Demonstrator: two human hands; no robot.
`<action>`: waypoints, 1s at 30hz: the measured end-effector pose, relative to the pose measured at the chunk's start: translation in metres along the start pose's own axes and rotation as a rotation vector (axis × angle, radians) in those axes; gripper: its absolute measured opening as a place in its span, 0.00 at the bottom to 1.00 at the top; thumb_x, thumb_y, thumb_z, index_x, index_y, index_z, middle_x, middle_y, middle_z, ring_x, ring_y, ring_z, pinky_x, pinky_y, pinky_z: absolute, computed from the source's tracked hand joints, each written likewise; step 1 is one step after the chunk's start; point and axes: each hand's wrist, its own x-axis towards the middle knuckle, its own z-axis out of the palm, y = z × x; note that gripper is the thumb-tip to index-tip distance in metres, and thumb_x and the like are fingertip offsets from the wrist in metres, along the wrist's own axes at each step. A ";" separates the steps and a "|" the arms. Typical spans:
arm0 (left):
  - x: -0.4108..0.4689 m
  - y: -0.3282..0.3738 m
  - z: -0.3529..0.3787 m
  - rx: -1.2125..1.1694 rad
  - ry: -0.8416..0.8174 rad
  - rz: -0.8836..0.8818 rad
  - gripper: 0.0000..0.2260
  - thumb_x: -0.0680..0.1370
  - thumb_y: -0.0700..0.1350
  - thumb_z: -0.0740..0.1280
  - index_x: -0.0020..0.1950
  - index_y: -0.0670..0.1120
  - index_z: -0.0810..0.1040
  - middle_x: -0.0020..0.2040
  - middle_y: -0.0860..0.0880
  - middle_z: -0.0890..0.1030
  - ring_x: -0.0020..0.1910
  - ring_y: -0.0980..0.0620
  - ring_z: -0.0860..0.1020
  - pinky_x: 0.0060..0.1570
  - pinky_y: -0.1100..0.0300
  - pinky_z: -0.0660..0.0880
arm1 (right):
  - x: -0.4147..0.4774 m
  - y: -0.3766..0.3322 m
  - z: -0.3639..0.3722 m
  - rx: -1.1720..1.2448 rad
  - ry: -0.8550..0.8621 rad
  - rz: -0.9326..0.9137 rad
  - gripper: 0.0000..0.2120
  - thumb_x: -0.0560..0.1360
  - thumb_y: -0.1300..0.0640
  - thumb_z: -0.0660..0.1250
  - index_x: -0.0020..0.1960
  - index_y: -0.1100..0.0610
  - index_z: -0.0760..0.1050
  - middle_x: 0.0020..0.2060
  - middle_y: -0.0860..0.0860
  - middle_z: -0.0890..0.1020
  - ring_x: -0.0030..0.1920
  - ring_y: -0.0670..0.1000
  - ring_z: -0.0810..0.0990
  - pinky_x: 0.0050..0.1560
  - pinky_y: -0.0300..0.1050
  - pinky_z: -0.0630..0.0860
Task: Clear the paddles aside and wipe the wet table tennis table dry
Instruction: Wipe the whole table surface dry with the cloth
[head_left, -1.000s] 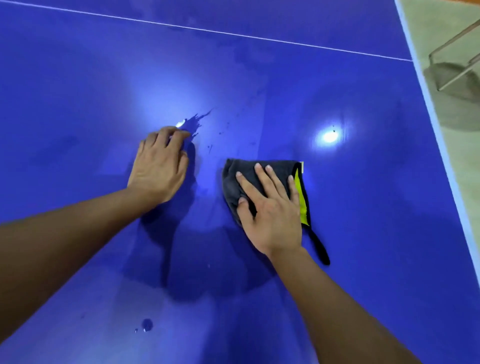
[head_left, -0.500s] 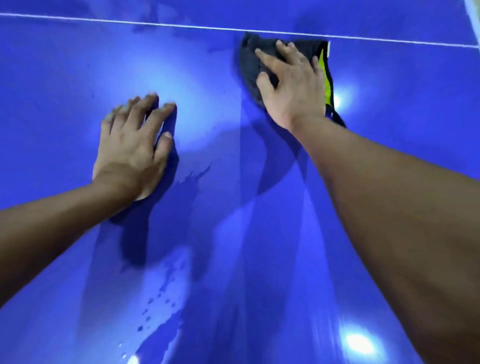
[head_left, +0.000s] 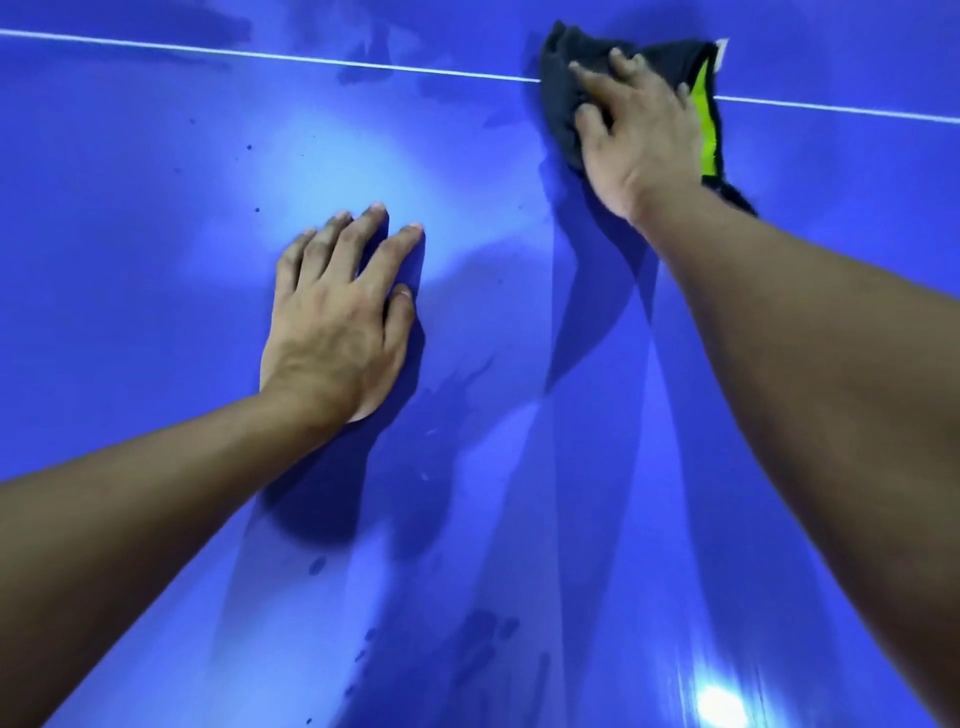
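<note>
Here the right hand (head_left: 636, 137) presses flat on a dark grey cloth (head_left: 563, 98) with a yellow-green edge, at the far side of the blue worktop (head_left: 156, 208). The palm and fingers hide most of the cloth; only its left part, the bright edge and a dark tail behind the wrist can be seen. The fingers lie spread on top of it and do not close around it, so this grip is open and only pushes down. The cloth lies across the white line (head_left: 260, 54), with its far corner beyond it.

The left hand (head_left: 337, 322) rests flat on the worktop, fingers slightly apart, holding nothing, well apart from the cloth. Both forearms are cut off by the bottom edge of the view.

Half a second ago the cloth was just below the white line; now it crosses it. The left hand has stayed at about the same place.

Dark wet patches (head_left: 478, 644) and small drops show near the bottom, and more wet smears (head_left: 363, 73) lie near the line. A bright lamp reflection (head_left: 719, 704) shines at the bottom right.
</note>
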 end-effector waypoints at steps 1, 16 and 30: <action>0.001 0.000 -0.001 -0.003 -0.011 -0.013 0.23 0.82 0.50 0.52 0.77 0.52 0.66 0.79 0.46 0.65 0.78 0.41 0.61 0.77 0.45 0.54 | -0.012 -0.006 0.002 0.006 -0.004 -0.020 0.25 0.80 0.45 0.51 0.77 0.40 0.65 0.79 0.48 0.63 0.80 0.51 0.58 0.80 0.59 0.50; -0.155 -0.003 -0.025 -0.064 -0.071 -0.023 0.27 0.82 0.47 0.50 0.82 0.43 0.58 0.82 0.41 0.59 0.80 0.38 0.57 0.78 0.42 0.54 | -0.318 -0.087 0.003 0.070 -0.047 -0.146 0.24 0.81 0.44 0.51 0.76 0.38 0.67 0.79 0.46 0.64 0.80 0.48 0.57 0.80 0.59 0.48; -0.372 -0.012 -0.067 0.062 -0.190 0.038 0.26 0.83 0.51 0.49 0.82 0.46 0.59 0.81 0.40 0.60 0.78 0.35 0.60 0.76 0.41 0.56 | -0.665 -0.135 -0.014 0.149 0.071 -0.154 0.21 0.82 0.49 0.59 0.74 0.46 0.73 0.76 0.50 0.71 0.78 0.52 0.64 0.76 0.64 0.59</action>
